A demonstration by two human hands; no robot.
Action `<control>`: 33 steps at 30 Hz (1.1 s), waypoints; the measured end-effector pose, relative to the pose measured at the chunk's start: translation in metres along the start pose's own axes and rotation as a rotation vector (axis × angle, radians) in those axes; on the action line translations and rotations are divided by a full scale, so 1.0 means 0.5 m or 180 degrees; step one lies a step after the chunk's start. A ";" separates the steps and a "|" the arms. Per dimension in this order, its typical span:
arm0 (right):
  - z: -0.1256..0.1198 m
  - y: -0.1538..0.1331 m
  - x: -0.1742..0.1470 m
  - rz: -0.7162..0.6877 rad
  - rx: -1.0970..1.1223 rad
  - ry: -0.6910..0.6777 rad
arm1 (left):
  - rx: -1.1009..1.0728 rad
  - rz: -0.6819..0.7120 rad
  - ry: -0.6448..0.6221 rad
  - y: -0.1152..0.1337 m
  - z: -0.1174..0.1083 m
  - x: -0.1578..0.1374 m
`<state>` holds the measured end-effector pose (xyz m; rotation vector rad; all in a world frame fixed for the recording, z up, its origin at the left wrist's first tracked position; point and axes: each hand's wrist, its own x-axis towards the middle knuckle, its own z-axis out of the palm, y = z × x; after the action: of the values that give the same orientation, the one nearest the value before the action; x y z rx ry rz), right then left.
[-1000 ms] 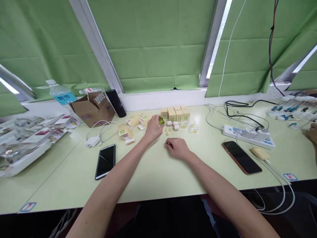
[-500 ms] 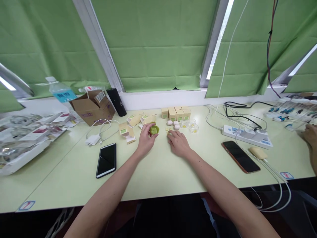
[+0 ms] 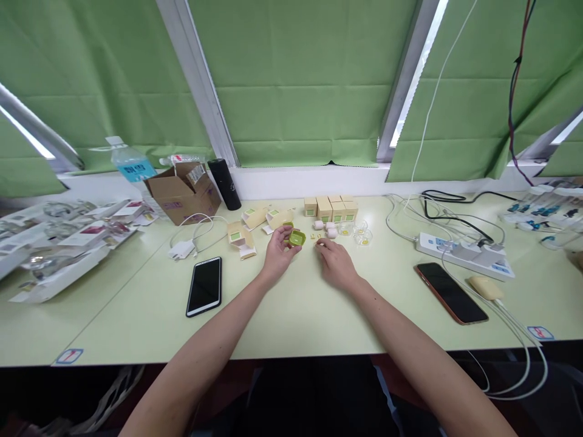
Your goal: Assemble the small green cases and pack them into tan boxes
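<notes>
My left hand [image 3: 277, 250] holds a small green plastic case [image 3: 297, 238], tilted so its hollow inside faces me. Another green part shows behind its fingers. To the right, my right hand [image 3: 336, 260] has thumb and index finger pinched together low over the table; what sits between the fingertips is too small to make out. Just beyond those fingertips lie tiny yellow pieces [image 3: 314, 236]. Several pale pink cylinders [image 3: 331, 233] stand close behind the right hand, beside clear round containers [image 3: 363, 237] with yellow spots.
Small cardboard boxes [image 3: 336, 210] line up at the back. Opened boxes [image 3: 241, 240] lie to the left, near a phone [image 3: 204, 287] and a charger [image 3: 182, 249]. On the right are a second phone [image 3: 450, 293], a power strip [image 3: 469, 258] and cables. A brown carton [image 3: 182, 197] stands back left.
The view has shifted, so the table appears moved. My left hand has turned the green case to show more of its inside. My right fingertips have drawn slightly back from the yellow pieces.
</notes>
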<state>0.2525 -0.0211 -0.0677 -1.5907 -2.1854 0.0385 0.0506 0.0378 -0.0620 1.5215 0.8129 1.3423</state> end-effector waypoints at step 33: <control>-0.012 0.002 0.026 0.0804 0.3874 0.1592 | -0.0920 -0.0202 -0.0981 0.017 0.015 -0.028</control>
<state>0.2522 -0.0105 -0.0581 -0.9518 -1.1090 0.7832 0.0546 0.0202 -0.0592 1.4131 0.4480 1.0899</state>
